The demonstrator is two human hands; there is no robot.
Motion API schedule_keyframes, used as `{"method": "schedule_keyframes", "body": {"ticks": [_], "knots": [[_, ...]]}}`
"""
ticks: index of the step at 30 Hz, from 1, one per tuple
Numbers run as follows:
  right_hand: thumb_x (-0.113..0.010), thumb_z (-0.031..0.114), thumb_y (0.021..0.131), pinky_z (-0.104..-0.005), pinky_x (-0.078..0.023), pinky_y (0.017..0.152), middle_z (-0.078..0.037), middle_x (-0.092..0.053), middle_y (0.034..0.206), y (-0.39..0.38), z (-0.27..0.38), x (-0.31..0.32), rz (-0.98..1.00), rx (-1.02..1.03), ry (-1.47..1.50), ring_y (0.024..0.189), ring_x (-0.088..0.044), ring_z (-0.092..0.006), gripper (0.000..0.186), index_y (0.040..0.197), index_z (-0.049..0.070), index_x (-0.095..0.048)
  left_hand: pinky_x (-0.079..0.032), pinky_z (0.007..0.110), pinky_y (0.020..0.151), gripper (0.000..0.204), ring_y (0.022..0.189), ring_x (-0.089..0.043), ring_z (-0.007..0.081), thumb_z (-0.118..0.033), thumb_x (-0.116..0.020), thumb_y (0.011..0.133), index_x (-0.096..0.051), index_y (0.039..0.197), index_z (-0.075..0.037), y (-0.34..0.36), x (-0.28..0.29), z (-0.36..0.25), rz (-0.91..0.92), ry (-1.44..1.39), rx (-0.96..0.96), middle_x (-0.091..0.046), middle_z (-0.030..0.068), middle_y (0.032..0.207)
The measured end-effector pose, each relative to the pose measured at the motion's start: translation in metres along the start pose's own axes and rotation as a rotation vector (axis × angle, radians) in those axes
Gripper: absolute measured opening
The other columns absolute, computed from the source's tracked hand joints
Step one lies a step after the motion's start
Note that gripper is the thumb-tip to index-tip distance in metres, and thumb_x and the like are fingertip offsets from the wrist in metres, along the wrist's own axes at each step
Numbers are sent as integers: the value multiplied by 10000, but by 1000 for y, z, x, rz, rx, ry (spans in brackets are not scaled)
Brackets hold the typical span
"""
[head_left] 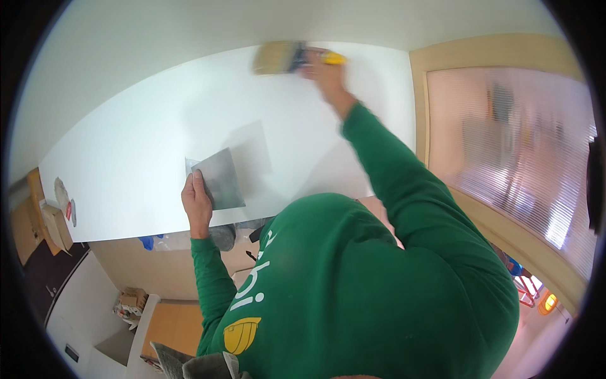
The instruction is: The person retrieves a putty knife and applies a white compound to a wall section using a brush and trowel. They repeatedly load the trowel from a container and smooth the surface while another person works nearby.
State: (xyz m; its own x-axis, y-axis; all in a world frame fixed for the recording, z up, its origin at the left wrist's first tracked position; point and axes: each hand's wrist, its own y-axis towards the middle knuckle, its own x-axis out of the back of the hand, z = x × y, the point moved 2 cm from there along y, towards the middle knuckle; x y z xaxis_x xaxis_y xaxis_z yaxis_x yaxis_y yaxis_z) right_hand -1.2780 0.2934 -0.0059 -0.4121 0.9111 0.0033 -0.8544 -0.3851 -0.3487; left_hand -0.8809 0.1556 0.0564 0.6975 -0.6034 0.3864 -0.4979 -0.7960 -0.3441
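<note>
My right hand (325,72) is wrapped round a wide flat paintbrush (274,58) with pale bristles, a dark ferrule and a yellow handle end. The brush lies along the far edge of a white surface (139,139), its bristles pointing left; hand and brush are slightly blurred. Closer to me, the fingers of my left hand (197,201) pinch a stiff grey sheet (222,180) that looks like sandpaper, thumb on top. A lighter corner shows behind that sheet. The sheet is tilted over the white surface and casts a shadow to its right.
A pale wooden frame (421,107) with a ribbed translucent panel (505,151) borders the right side. At the surface's left end sit a light block (57,226) and small grey and red items. Lower left are a cardboard box (131,300) and a wooden top (173,325).
</note>
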Motion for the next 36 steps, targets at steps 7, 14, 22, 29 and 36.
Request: {"method": "schedule_keyframes", "body": {"ticks": [7,14,22,29,36], "knots": [[-651,194,964,-322,-598,723,-91,-705,1028,-72,114,165,17,8,-193,868,-702,-186,305,1218,26,-669,-312,248,544,387,613,-355,50,-345,-504,1071,-557,828,-48,63,-49,-35,70,-148,51,-424,-63,661],[-648,179,915,-415,-555,744,-185,-722,994,-36,129,228,-422,165,-1135,863,-706,-330,255,1158,179,-726,-253,238,475,317,531,-316,23,-323,-522,1064,-562,844,-98,88,-90,-65,208,-304,113,-393,-99,627],[-693,79,825,-457,-548,803,-136,-702,1058,-84,55,72,131,632,-1056,927,-672,-353,227,1045,131,-704,-463,247,697,291,795,-557,81,-274,-503,1061,-635,1094,-17,98,-123,-36,296,-371,116,-644,0,944],[-666,226,905,-435,-538,767,-165,-708,893,-65,81,237,-357,219,-972,850,-668,-376,206,1097,172,-717,-529,288,758,340,912,-627,118,-287,-511,1057,-605,1253,-25,108,-132,-19,468,-310,115,-672,32,1086],[-670,271,913,-436,-532,817,-182,-705,888,-54,119,239,-392,228,-849,841,-670,-338,205,1083,178,-737,-515,280,765,318,892,-616,122,-274,-502,1056,-607,1188,-4,108,-133,-11,464,-251,132,-668,47,1028]]}}
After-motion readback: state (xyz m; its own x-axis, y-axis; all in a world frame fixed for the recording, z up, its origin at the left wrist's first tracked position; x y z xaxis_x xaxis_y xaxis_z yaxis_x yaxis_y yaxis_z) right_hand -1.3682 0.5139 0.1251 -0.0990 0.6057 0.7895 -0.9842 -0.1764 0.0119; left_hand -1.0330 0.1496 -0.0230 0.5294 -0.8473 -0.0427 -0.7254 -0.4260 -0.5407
